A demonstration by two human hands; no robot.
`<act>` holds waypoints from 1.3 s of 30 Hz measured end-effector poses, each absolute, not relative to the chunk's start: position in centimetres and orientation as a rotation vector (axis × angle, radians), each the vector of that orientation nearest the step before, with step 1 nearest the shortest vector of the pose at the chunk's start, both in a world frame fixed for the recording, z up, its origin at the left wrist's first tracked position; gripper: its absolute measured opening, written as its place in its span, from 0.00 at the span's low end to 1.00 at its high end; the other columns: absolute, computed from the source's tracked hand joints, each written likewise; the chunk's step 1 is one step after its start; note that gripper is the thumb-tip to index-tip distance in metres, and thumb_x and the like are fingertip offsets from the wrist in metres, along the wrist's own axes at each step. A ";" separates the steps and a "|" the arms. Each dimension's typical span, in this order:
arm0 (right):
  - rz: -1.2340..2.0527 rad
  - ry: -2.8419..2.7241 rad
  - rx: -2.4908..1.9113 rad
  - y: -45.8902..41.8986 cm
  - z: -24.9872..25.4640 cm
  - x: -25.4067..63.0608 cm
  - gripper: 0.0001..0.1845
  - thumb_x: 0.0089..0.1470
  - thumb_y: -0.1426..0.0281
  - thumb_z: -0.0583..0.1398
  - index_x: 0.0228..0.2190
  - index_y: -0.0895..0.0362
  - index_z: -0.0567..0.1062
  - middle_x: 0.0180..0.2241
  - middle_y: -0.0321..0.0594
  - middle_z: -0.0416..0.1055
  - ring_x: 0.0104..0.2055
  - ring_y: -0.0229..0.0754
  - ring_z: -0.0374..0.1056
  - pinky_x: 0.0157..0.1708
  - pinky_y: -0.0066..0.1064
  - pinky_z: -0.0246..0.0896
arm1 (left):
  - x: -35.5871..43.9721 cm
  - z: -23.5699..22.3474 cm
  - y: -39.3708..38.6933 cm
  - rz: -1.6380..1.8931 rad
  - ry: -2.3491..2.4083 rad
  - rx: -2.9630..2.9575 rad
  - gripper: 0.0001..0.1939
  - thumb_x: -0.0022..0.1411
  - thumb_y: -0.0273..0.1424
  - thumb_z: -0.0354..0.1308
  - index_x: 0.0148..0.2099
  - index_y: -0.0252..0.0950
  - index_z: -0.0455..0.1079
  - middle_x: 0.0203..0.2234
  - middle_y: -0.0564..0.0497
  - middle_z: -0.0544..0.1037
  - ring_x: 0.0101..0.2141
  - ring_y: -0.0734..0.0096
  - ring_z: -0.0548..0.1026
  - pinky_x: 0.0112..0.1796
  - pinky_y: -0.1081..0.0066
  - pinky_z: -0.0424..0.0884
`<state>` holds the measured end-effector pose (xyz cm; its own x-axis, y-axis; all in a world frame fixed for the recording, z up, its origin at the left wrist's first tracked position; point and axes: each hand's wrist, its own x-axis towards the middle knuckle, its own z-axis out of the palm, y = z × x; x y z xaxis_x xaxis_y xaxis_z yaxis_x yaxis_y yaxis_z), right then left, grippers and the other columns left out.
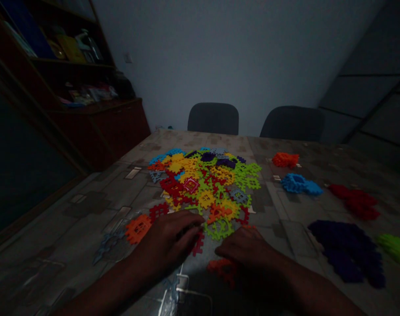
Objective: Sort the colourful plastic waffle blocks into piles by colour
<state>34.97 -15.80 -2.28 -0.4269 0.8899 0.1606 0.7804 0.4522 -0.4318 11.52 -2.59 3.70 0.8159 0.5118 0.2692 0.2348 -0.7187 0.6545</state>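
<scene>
Tabletop (265, 219): patterned, strewn with pieces (206, 198)
Wall (236, 52): dim, behind two chairs (213, 118)
Left hand (173, 232): half-curled; I can't tell its grip
Right hand (247, 245): likewise, beside orange piece (219, 266)

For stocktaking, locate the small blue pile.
In the head view, the small blue pile lies at right on the table, between the orange pile and the red pile.

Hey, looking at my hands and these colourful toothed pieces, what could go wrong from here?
Pieces in the mixed pile overlap, so pulling one might drag its neighbours along. The orange piece nearest you lies close by your right hand, which could knock it. The light is dim, so individual pieces in the purple heap may be hard to tell apart.
</scene>
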 end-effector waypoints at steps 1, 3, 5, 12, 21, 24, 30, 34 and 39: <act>0.401 -2.353 -1.409 -15.9 -2.7 34.9 0.27 0.51 0.74 0.66 0.52 0.48 0.71 0.44 0.38 0.75 0.44 0.43 0.66 0.41 0.36 0.51 | 11.5 3.6 -2.6 0.585 0.524 2.393 0.12 0.71 0.31 0.51 0.49 0.42 0.76 0.43 0.50 0.80 0.43 0.64 0.79 0.44 0.67 0.75; 0.380 -2.330 -1.447 -16.1 -3.2 34.4 0.20 0.54 0.71 0.65 0.49 0.48 0.73 0.41 0.37 0.76 0.42 0.43 0.67 0.40 0.35 0.50 | 11.4 3.4 -2.5 0.580 0.486 2.426 0.13 0.71 0.30 0.50 0.50 0.42 0.75 0.43 0.50 0.80 0.43 0.64 0.79 0.44 0.65 0.76; 0.383 -2.265 -1.537 -16.3 -3.3 33.8 0.11 0.56 0.67 0.64 0.43 0.49 0.76 0.37 0.37 0.75 0.39 0.42 0.67 0.38 0.35 0.50 | 11.3 3.2 -2.4 0.547 0.481 2.448 0.13 0.71 0.30 0.49 0.50 0.43 0.74 0.44 0.50 0.80 0.43 0.64 0.78 0.43 0.64 0.76; 0.191 -2.053 -1.797 -18.0 -3.0 32.1 0.08 0.47 0.67 0.68 0.27 0.54 0.74 0.26 0.36 0.73 0.29 0.41 0.65 0.31 0.34 0.46 | 11.3 3.1 -2.1 0.535 0.488 2.458 0.12 0.72 0.31 0.49 0.50 0.44 0.73 0.44 0.52 0.79 0.43 0.65 0.78 0.44 0.64 0.76; 0.210 -2.107 -1.753 -14.7 2.4 34.7 0.22 0.53 0.77 0.62 0.51 0.56 0.71 0.47 0.46 0.73 0.48 0.51 0.66 0.45 0.41 0.59 | 10.9 2.9 -1.1 0.632 0.566 2.532 0.13 0.72 0.32 0.49 0.51 0.42 0.73 0.45 0.48 0.80 0.44 0.63 0.79 0.44 0.63 0.76; 0.257 -2.088 -1.804 -12.5 3.7 34.6 0.18 0.57 0.79 0.59 0.49 0.56 0.72 0.49 0.46 0.70 0.50 0.50 0.64 0.49 0.42 0.58 | 11.0 3.0 -1.3 0.590 0.567 2.534 0.13 0.71 0.31 0.48 0.49 0.42 0.74 0.44 0.49 0.80 0.43 0.63 0.79 0.43 0.63 0.76; 0.308 -2.149 -1.989 -9.7 3.7 33.5 0.10 0.56 0.75 0.64 0.42 0.58 0.75 0.45 0.48 0.71 0.47 0.50 0.65 0.45 0.40 0.58 | 10.6 2.4 -1.0 0.567 0.582 2.549 0.13 0.72 0.33 0.49 0.51 0.42 0.73 0.45 0.50 0.80 0.43 0.63 0.78 0.45 0.63 0.76; 0.267 -2.172 -1.974 -9.6 3.8 33.8 0.09 0.55 0.79 0.61 0.39 0.58 0.75 0.42 0.46 0.72 0.44 0.48 0.65 0.44 0.39 0.58 | 10.4 2.1 -0.7 0.595 0.548 2.571 0.13 0.72 0.32 0.48 0.52 0.42 0.72 0.45 0.49 0.80 0.44 0.63 0.78 0.45 0.61 0.76; 0.371 -2.215 -1.686 -11.8 4.3 35.4 0.12 0.56 0.80 0.59 0.41 0.55 0.73 0.41 0.41 0.71 0.44 0.45 0.64 0.45 0.38 0.56 | 10.5 2.1 -0.6 0.600 0.541 2.566 0.12 0.72 0.31 0.49 0.52 0.43 0.71 0.45 0.50 0.80 0.44 0.63 0.78 0.44 0.61 0.76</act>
